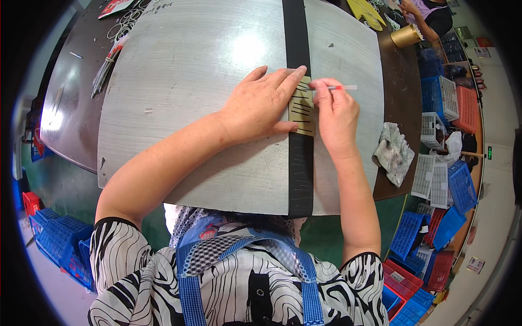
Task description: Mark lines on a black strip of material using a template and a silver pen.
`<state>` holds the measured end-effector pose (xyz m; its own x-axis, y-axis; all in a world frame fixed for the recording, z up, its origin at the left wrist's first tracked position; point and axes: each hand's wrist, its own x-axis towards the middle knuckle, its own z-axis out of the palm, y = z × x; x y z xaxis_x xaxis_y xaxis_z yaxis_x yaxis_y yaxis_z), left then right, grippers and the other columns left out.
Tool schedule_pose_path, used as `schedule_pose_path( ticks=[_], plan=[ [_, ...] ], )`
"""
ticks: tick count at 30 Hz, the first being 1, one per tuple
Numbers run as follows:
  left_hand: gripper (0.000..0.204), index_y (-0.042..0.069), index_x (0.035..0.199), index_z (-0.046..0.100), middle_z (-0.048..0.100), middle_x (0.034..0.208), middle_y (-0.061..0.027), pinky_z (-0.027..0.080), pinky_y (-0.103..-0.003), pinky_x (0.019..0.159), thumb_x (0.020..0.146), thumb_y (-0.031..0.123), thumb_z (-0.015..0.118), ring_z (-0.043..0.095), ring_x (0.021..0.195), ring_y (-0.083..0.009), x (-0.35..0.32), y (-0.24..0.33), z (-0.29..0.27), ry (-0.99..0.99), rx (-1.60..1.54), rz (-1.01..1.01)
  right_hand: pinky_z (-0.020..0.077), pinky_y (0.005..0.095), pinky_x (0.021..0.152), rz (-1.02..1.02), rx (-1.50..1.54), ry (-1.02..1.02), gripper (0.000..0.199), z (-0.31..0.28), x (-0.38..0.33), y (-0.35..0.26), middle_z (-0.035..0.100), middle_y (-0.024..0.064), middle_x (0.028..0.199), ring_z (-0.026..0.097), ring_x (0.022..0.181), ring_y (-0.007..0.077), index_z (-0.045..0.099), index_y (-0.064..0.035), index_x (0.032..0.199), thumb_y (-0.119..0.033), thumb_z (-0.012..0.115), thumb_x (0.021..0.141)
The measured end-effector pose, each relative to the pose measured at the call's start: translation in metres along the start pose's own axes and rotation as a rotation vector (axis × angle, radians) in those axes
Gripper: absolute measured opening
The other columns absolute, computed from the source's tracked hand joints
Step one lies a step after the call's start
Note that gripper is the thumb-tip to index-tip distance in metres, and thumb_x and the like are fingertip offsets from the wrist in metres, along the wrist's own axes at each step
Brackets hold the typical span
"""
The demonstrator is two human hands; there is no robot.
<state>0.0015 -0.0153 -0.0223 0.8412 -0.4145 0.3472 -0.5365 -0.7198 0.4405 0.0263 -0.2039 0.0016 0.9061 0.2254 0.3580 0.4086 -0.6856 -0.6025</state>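
Right of the frame's centre, the left hand (261,100), spread open, touches a gold slotted template (302,112) on a black strip (298,38); the right hand (338,117) pinches a slim pen (348,87) by the template's upper right. A crumpled cloth (395,155) lies toward frame right.

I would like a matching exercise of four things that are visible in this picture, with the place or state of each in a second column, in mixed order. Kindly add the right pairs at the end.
Column one
1. Left hand
2. Pen
3. Strip
4. Rag

Column two
A. Crumpled, toward the right side of the table
B. Black, running under the slotted template
C. Held in the right hand
D. Spread, with fingers on the template

Right pairs: 1-D, 2-C, 3-B, 4-A
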Motion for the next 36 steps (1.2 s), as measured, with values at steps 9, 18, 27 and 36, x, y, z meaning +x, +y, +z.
schedule_pose_path(
  ticks=[9,18,27,36],
  plan=[
    [0.11,0.004,0.159,0.02,0.056,0.134,-0.0181,0.035,-0.05,0.119,0.078,0.04,0.084,0.057,0.123,-0.0351,0.001,0.0,-0.001,-0.047,-0.03,-0.044,0.0515,0.0409,0.068,0.077,0.061,-0.028,0.025,0.003,0.006,0.0,0.069,0.0125,0.077,0.067,0.071,0.0304,0.072,-0.0036,0.094,-0.02,0.056,0.104],
    [0.112,0.003,0.16,0.017,0.055,0.138,-0.0173,0.034,-0.05,0.119,0.078,0.041,0.083,0.055,0.126,-0.0349,0.001,0.001,-0.004,-0.092,-0.034,-0.064,0.0509,0.0402,0.066,0.013,0.012,-0.029,0.027,0.001,0.007,-0.003,0.068,0.0133,0.076,0.067,0.069,0.0312,0.071,-0.0027,0.092,-0.023,0.057,0.104],
    [0.098,0.008,0.156,0.029,0.055,0.14,-0.0127,0.033,-0.052,0.12,0.08,0.04,0.082,0.052,0.132,-0.0315,0.001,0.001,-0.006,-0.071,-0.034,-0.048,0.0514,0.0422,0.07,-0.02,0.045,-0.035,0.027,0.007,0.013,0.0,0.07,0.013,0.082,0.067,0.074,0.0338,0.071,-0.0028,0.09,-0.021,0.056,0.104],
    [0.044,0.015,0.125,0.066,0.062,0.136,-0.0006,0.029,-0.052,0.123,0.087,0.036,0.075,0.053,0.134,-0.0188,-0.004,0.004,-0.007,-0.128,0.128,0.101,0.0522,0.0414,0.069,-0.074,0.032,-0.062,0.026,0.016,0.022,-0.004,0.07,0.0132,0.084,0.068,0.074,0.0321,0.071,-0.0038,0.092,-0.021,0.056,0.103]
  ],
)
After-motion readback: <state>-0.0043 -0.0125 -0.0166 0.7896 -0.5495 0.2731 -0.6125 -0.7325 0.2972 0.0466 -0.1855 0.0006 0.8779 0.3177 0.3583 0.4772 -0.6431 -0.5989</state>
